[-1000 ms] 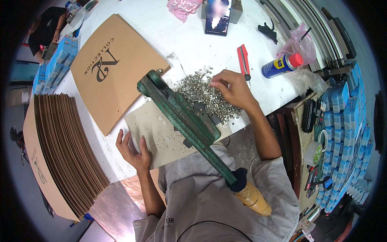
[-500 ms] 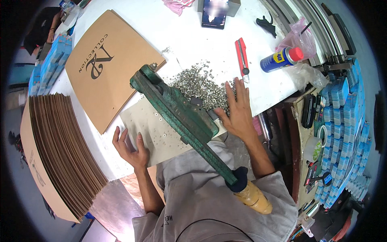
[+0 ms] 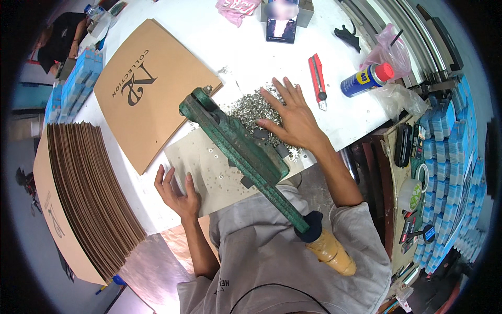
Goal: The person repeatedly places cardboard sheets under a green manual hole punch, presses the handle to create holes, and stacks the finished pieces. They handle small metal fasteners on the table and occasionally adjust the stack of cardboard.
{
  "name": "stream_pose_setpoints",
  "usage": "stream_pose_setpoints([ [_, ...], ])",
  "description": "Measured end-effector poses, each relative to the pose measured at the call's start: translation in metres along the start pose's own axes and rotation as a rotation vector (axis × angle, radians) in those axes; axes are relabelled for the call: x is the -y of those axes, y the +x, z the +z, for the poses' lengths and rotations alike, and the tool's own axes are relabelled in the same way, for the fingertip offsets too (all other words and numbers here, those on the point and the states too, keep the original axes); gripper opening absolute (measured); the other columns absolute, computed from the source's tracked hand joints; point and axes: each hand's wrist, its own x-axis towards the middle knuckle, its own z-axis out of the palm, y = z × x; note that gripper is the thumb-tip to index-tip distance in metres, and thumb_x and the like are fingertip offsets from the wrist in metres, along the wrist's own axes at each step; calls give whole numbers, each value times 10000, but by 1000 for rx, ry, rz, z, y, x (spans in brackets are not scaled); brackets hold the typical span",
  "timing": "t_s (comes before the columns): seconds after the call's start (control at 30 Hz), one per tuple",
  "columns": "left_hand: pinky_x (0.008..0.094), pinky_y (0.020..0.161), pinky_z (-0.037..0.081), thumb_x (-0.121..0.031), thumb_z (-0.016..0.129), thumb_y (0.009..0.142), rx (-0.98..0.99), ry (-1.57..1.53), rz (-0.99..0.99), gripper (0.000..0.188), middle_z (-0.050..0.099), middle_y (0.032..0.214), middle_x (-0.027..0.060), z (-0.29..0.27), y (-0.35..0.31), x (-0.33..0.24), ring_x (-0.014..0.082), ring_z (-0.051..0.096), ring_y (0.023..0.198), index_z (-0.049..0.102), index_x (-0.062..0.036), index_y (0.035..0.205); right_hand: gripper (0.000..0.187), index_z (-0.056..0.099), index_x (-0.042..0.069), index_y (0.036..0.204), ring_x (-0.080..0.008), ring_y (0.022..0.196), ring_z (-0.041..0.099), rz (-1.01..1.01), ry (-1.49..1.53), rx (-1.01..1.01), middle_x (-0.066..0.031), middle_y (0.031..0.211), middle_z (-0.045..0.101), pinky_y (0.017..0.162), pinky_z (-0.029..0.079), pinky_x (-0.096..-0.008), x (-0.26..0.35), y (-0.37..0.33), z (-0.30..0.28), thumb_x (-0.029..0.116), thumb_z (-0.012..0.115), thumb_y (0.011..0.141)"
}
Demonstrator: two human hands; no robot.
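A green metal lever press (image 3: 235, 149) stands at the table's near edge, its long arm slanting toward me and ending in a yellow taped handle (image 3: 334, 255). Behind and right of it lies a heap of small silver metal eyelets (image 3: 246, 108). My right hand (image 3: 293, 120) rests on the heap, palm down with fingers spread. On the left, my left hand (image 3: 179, 198) is open and holds nothing. It lies beside the grey board (image 3: 193, 159) under the press, where a few loose eyelets are scattered.
Printed brown cardboard sheets (image 3: 151, 78) lie left of the press, with a tall cardboard stack (image 3: 99, 204) nearer me. A red utility knife (image 3: 317, 81), a blue spray can (image 3: 366, 80) and a phone (image 3: 281, 23) are farther back. Blue bundles (image 3: 449, 183) fill the right side.
My right hand has moved left and away from me, from the heap's right edge onto the eyelets. My left hand stays open in nearly the same place. The whole view has shifted slightly.
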Motion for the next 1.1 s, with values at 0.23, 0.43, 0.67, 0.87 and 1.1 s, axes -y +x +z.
stream_pose_setpoints([
  [0.23,526,1094,441,-122,783,864,8,24,-6,379,555,1407,253,0,1,-2,415,539,1330,681,-12,1212,537,649,20,1338,-425,1411,456,-113,130,-95,-222,1408,572,1212,323,-601,11,23,-6,396,716,961],
  [0.43,520,1086,450,-117,780,865,18,38,8,365,559,1399,254,-1,4,-3,417,548,1324,686,-17,1203,323,723,-11,1176,-353,1273,556,-458,254,5,-177,1303,637,1118,455,-439,21,62,14,161,689,904],
  [0.67,521,1083,456,-99,774,860,17,26,13,370,560,1397,250,1,4,-1,415,555,1310,685,-23,1211,214,719,2,880,-301,1022,598,-581,249,-6,-125,1013,664,921,509,-429,13,74,22,210,669,888],
  [0.87,515,1088,459,-87,774,850,26,8,11,379,552,1410,247,-1,3,-4,411,561,1299,685,-27,1214,230,733,-55,1016,-325,1035,643,-400,191,43,-159,1050,681,933,540,-424,-13,56,-8,95,648,864],
  [1.1,506,1076,471,-78,774,845,34,4,-24,360,549,1413,243,0,5,-5,406,577,1277,696,-23,1192,215,730,-48,1023,-338,1060,644,-338,256,-71,-162,1063,677,959,533,-433,-15,30,-27,105,656,892],
])
